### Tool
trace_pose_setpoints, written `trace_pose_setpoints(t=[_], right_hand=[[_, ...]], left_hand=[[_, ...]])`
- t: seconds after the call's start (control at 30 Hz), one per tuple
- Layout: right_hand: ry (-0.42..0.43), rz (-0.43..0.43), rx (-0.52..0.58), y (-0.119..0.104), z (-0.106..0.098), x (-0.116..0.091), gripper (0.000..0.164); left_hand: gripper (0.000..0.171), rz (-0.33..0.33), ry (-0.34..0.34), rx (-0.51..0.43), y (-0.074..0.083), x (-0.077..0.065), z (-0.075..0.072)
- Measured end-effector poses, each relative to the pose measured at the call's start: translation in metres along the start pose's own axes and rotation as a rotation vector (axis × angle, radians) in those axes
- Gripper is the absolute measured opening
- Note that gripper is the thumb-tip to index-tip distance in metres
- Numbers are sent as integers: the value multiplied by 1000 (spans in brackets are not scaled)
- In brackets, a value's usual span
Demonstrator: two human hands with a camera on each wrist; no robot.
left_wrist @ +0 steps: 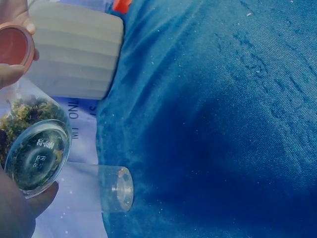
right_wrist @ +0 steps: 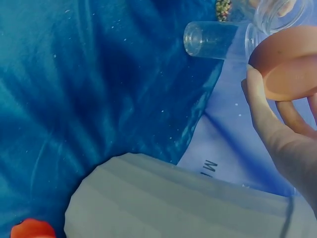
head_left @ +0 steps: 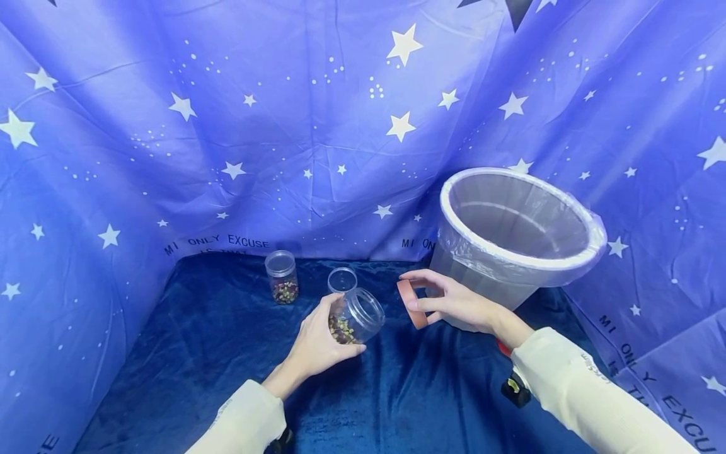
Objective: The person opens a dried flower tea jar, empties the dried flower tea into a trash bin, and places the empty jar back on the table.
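In the head view my left hand (head_left: 314, 343) grips a clear jar (head_left: 365, 309), tilted with its mouth to the right. Dried yellow-green and dark bits lie inside it, seen through the base of the jar (left_wrist: 42, 153) in the left wrist view. My right hand (head_left: 462, 304) holds an orange-brown round lid (head_left: 412, 305) by its edge, apart from the jar's mouth. Behind the tilted jar stands an empty clear container (head_left: 343, 279), partly hidden. Farther left, another clear jar (head_left: 282, 280) stands upright, partly filled with similar bits.
A large pale bin (head_left: 448, 205) lined with clear plastic stands at the right, behind my right hand. Part of a red object (right_wrist: 32, 230) shows beside it. Dark blue cloth (head_left: 198, 359) covers the surface, and a starry curtain (head_left: 272, 208) hangs around it.
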State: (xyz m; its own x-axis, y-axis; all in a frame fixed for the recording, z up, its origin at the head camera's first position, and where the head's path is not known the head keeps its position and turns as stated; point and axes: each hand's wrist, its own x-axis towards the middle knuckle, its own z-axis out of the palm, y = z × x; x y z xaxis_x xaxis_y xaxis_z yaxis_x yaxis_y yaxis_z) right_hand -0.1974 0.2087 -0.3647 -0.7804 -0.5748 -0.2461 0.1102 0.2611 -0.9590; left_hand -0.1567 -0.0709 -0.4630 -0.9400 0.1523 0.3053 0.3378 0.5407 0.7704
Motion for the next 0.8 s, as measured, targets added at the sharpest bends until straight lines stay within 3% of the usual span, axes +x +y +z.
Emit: trace_pose_setpoints(t=[0.8], right_hand=[[52,95,-340,15,-17,-24,64]], left_hand=[[94,1,-13,-24,1,0,-3]])
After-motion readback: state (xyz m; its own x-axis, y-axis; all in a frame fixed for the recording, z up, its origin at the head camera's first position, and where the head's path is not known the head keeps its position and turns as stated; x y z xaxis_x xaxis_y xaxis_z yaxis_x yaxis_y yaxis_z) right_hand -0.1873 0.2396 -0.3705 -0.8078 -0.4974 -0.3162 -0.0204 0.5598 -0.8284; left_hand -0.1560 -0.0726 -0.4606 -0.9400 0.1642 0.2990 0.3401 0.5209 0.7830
